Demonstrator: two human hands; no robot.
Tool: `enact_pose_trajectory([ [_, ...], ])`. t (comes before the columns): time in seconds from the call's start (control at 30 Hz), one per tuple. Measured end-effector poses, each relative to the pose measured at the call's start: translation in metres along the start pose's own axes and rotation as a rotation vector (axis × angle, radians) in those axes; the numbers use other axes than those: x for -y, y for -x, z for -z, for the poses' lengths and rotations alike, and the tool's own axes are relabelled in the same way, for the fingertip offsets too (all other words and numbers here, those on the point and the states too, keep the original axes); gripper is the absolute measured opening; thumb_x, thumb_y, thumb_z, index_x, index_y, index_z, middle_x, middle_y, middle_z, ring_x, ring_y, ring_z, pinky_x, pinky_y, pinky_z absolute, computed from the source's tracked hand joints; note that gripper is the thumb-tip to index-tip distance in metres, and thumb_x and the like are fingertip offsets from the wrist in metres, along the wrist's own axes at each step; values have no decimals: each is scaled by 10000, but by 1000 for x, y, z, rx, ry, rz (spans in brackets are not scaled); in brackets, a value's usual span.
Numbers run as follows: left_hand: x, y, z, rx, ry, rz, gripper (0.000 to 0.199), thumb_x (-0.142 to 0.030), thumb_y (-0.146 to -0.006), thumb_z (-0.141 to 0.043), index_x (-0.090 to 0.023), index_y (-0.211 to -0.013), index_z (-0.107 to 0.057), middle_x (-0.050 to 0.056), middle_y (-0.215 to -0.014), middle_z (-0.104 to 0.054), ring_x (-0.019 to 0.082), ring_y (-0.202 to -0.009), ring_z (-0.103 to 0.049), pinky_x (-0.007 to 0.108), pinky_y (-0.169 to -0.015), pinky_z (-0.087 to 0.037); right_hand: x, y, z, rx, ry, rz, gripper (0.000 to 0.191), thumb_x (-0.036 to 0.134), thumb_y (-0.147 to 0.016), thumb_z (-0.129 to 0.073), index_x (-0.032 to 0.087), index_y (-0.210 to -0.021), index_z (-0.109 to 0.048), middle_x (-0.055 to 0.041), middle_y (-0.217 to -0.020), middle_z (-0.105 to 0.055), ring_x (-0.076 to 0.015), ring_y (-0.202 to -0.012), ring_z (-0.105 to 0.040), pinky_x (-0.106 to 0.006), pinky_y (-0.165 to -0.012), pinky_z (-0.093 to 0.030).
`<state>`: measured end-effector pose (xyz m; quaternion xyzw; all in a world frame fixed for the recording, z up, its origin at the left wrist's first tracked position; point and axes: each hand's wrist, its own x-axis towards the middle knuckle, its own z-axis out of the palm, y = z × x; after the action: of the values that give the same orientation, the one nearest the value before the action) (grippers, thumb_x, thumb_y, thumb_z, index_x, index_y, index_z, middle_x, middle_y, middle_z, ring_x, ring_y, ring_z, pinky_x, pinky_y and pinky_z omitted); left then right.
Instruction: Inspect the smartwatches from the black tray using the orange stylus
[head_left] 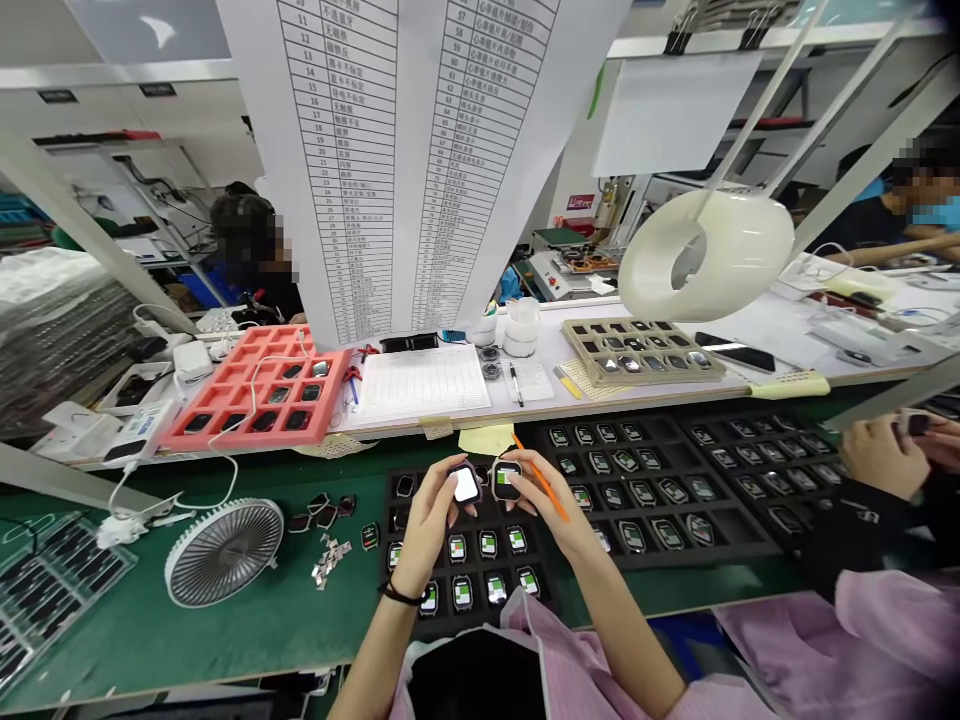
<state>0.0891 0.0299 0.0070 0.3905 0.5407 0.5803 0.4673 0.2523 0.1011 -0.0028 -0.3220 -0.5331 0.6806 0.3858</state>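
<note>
My left hand [433,508] is closed round a smartwatch body [466,485] whose screen glows plain white. In my right hand [541,487] is a second smartwatch body [506,480], its screen showing green and white blocks. An orange stick-like tool [551,487] lies across the right hand, tucked at its fingers. Both watches are held side by side above a black foam tray [442,573]. Strapless watches sit in its slots, several lit in green and white, such as one lit watch [462,593]. My forearms hide part of the tray.
More black trays of watches [643,490] lie to the right, near a co-worker's hands [885,455]. A small fan [223,552], metal pieces [328,560] and loose watches stand left. On the shelf are a red foam tray [251,385] and a beige tray [637,350]. A printed sheet [420,170] hangs ahead.
</note>
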Motion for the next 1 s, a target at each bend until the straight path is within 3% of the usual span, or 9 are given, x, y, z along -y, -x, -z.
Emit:
enact_pose_trajectory([
  [0.23, 3, 0, 0, -8, -16, 15, 384, -465, -891, -500, -182, -1130, -597, 18, -730, -602, 124, -588, -546, 229, -498, -353, 2, 1, -1, -10, 33, -19, 227, 441, -858, -585, 237, -957, -583, 13, -737, -545, -118, -560, -538, -236, -452, -306],
  [0.43, 13, -4, -2, 20, 2, -37, 491, -410, -837, -600, -213, -1273, -489, 102, -1137, -612, 151, -745, -619, 237, -546, -443, -2, -1, 6, 38, 12, -20, 336, 405, -787, -680, 264, -1060, -543, -34, -959, -598, -132, -656, -573, -229, -454, -333],
  [0.53, 14, -4, -2, 49, -14, -34, 508, -373, -830, -622, -237, -1293, -461, 97, -1215, -588, 161, -810, -633, 264, -637, -494, -2, 0, 7, 61, 27, -19, 373, 359, -759, -714, 266, -1073, -534, -47, -1030, -598, -149, -712, -602, -251, -504, -395],
  [0.67, 9, -2, -2, 44, -27, -2, 448, -399, -846, -598, -216, -1246, -513, 80, -1110, -620, 133, -701, -620, 255, -590, -477, -1, 1, 7, 41, 31, -20, 348, 369, -760, -714, 260, -1047, -549, -29, -966, -601, -136, -675, -585, -266, -541, -432],
  [0.83, 3, -2, -5, 20, -29, 22, 382, -445, -882, -532, -185, -1157, -586, 34, -846, -626, 114, -595, -586, 220, -490, -387, -1, -1, 6, 22, 22, -24, 281, 434, -810, -652, 241, -999, -572, 0, -814, -563, -116, -590, -557, -235, -458, -360],
  [1.0, 5, -4, -7, 23, -6, 13, 422, -453, -871, -551, -191, -1203, -557, 55, -915, -623, 125, -644, -588, 216, -481, -366, 2, -2, 5, 13, -1, -17, 268, 408, -791, -678, 252, -987, -582, 4, -821, -565, -109, -590, -513, -237, -485, -413],
])
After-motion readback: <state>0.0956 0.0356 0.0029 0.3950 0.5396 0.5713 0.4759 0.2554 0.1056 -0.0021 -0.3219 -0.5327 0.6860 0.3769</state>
